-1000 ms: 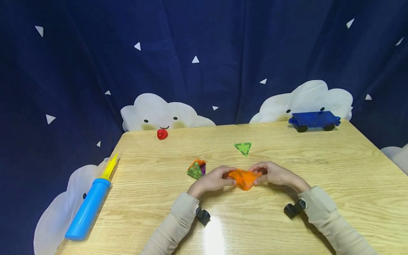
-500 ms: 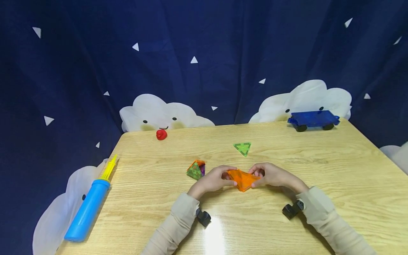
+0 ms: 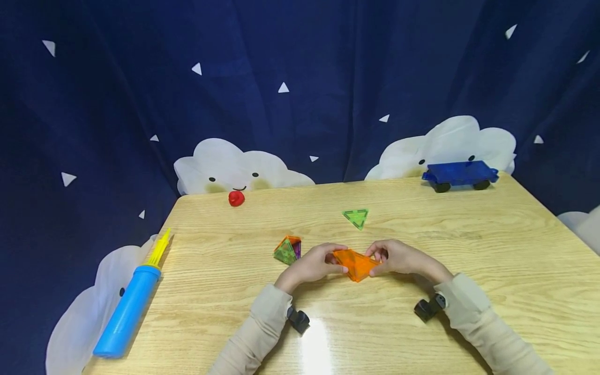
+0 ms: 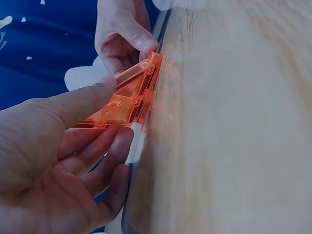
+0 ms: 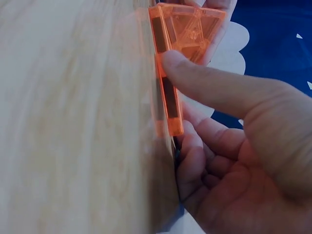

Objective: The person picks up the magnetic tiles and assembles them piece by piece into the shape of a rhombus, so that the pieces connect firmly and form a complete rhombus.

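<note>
Joined orange see-through triangular magnetic tiles [image 3: 358, 266] rest low at the tabletop, between both hands. My left hand [image 3: 320, 264] pinches their left part, thumb [image 4: 92, 99] on one face and fingertips under it in the left wrist view. At their right end, my right hand [image 3: 399, 258] grips the edge; the right wrist view has its thumb [image 5: 195, 78] against the front tile [image 5: 168, 97] and the other fingers curled behind. Just left of my left hand sits a small tile shape [image 3: 286, 252] in green, orange and purple, partly hidden by that hand.
A green triangular tile [image 3: 356, 218] lies beyond the hands. Farther back are a red toy [image 3: 236, 198] and a blue wheeled car base [image 3: 460, 174]. A blue and yellow hand pump [image 3: 128, 310] lies along the left edge of the wooden table [image 3: 211, 323].
The orange tiles have turned slightly, and their right end sits a little lower and further left. My right fingers have shifted along that end. My left hand keeps its hold.
</note>
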Motion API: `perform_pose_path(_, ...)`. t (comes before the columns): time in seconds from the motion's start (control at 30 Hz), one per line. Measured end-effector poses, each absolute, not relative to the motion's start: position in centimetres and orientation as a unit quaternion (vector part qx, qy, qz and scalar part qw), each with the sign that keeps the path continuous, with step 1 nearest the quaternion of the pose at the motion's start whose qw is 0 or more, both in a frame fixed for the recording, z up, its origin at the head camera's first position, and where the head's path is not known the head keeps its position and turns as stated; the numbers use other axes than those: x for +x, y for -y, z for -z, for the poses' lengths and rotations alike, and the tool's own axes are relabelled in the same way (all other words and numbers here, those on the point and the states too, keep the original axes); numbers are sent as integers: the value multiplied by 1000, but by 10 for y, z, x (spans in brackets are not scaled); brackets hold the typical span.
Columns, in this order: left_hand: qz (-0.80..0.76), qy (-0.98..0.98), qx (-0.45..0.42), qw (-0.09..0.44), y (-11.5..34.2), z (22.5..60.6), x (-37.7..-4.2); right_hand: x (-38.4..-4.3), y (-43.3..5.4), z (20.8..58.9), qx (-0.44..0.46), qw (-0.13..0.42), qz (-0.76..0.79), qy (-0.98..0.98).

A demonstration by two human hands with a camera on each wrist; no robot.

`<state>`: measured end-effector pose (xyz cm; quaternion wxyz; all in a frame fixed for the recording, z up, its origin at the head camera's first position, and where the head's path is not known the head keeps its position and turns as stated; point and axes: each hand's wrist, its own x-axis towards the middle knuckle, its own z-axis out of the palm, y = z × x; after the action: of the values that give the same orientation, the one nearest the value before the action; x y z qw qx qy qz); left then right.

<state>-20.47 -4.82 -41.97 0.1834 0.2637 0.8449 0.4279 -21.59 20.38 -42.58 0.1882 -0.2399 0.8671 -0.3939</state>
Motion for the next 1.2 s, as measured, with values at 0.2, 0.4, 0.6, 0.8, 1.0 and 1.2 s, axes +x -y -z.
perform_pose_path(0.2,-422,-847,263,186,48,420,-205,-218,-207,423,-242,180,411,-860)
perform_pose_path(0.4,-420,-848,263,187,49,418,-206,-221,-208,419,-229,125,412,-873)
perform_pose_path(0.6,-415,-850,264,187,49,418,-205,-224,-212,419,-223,99,401,-883)
perform_pose_path(0.8,-413,-851,261,192,49,418,-205,-236,-210,422,-213,111,388,-890)
perform_pose_path(1.0,-411,-854,256,193,50,420,-206,-252,-202,423,-213,116,377,-894)
perform_pose_path(1.2,-408,-855,254,198,50,420,-205,-264,-197,425,-223,107,355,-902)
